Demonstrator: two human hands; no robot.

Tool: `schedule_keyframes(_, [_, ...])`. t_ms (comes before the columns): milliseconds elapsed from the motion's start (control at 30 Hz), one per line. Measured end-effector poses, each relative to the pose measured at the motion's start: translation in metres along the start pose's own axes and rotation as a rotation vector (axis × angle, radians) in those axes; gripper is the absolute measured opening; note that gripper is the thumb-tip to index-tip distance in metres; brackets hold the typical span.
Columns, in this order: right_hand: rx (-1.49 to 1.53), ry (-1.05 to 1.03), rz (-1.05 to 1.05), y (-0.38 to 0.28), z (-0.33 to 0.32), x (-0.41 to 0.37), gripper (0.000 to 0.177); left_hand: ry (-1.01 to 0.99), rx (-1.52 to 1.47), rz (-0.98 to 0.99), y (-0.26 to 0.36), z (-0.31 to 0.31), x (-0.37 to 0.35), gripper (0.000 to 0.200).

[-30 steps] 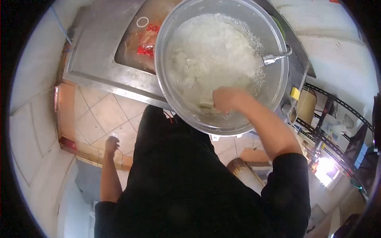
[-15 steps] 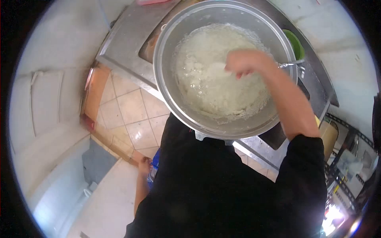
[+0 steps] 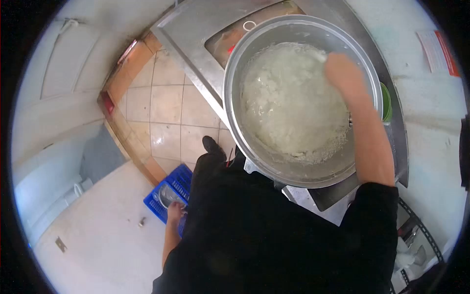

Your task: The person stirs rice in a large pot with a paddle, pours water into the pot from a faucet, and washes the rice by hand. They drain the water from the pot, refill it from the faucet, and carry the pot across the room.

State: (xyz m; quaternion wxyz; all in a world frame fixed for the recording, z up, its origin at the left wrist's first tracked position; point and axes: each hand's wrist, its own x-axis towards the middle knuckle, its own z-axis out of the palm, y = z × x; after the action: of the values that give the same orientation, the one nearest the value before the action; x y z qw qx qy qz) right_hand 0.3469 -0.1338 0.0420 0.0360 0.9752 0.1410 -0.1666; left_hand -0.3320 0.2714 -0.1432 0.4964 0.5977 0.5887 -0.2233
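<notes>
Head view: right hand (image 3: 342,73), sunk in wet rice (image 3: 289,103), basin (image 3: 234,117) wall just beyond it, grip unreadable; left hand (image 3: 175,211) hanging low, likewise unreadable. Best stirred gently, clear of the rim.

A green dish (image 3: 387,103) sits at the right edge of the steel sink (image 3: 196,34). A small white ring (image 3: 249,25) lies in the sink's far corner. A paper with red on it (image 3: 438,51) sticks to the wall. Tan tiles (image 3: 166,112) cover the floor.
</notes>
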Motion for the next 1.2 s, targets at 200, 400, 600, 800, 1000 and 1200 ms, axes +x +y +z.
schedule_keyframes(200, [-0.142, -0.182, -0.079, 0.025, 0.071, 0.041, 0.027, -0.148, 0.327, 0.184, 0.066, 0.023, 0.006, 0.019])
schedule_keyframes(400, [-0.269, -0.303, -0.038, 0.029, 0.009, 0.052, 0.026, 0.052, -0.02, 0.052, 0.078, 0.027, -0.035, 0.016])
schedule_keyframes(600, [-0.41, -0.578, -0.128, 0.015, 0.007, 0.045, 0.025, -0.055, -0.034, -0.255, -0.058, 0.029, -0.016, 0.018])
schedule_keyframes(800, [-0.263, -0.081, -0.161, 0.066, 0.088, 0.079, 0.028, -0.099, 0.046, -0.274, -0.094, 0.038, -0.035, 0.017])
schedule_keyframes(1000, [-0.153, -0.68, 0.08, -0.02, -0.012, 0.041, 0.028, -0.052, 0.03, -0.075, -0.051, 0.024, -0.007, 0.016])
schedule_keyframes(1200, [-0.255, -0.289, -0.023, 0.031, 0.108, 0.055, 0.027, 0.0, -0.024, -0.006, 0.019, 0.03, 0.012, 0.015])
